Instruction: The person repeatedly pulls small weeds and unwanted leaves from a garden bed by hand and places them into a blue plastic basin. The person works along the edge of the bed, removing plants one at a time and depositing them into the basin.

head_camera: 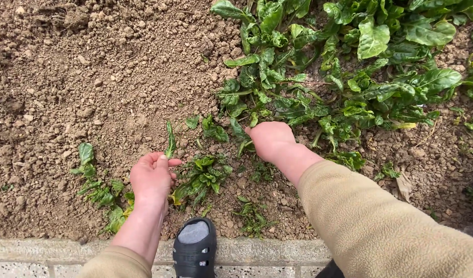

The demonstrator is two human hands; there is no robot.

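Head view: left hand pinches a single green leaf over the soil — right hand, curled shut, grips stems at the leafy plants; a hard tug could snap them.

There are two bare hands, the left hand and the right hand. One loose leaf is pinched by the left hand. One dark shoe stands on one stone kerb.

Crumbly soil bed; leafy greens
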